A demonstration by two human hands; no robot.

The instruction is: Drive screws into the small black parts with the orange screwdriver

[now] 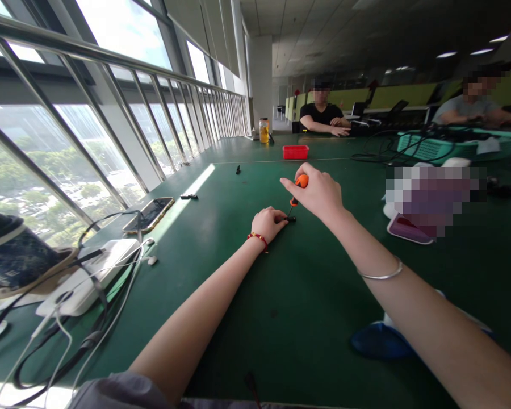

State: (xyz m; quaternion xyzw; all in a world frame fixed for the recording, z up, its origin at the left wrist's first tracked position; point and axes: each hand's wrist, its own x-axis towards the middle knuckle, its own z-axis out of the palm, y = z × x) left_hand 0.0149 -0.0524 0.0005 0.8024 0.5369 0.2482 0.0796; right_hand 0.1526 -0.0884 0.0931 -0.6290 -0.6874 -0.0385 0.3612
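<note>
My right hand (319, 190) grips the orange and black handle of a screwdriver (301, 182), whose shaft slants down toward the table. The tip meets a small black part (290, 218) lying on the green tabletop (306, 295); whether it sits in a screw is too small to tell. With its fingers pinched at the near end of that part, my left hand (269, 223) holds it against the table. Further off to the left lie a few more small black pieces (189, 196), and another black piece (238, 169) rests beyond them.
A phone (150, 215), a white power strip (89, 275) with tangled cables and a cap (21, 253) fill the left side. Ahead stand a red tray (295, 152) and a jar (264, 130). At right are a teal basket (428, 149) and a blue object (381, 339). Two people sit across.
</note>
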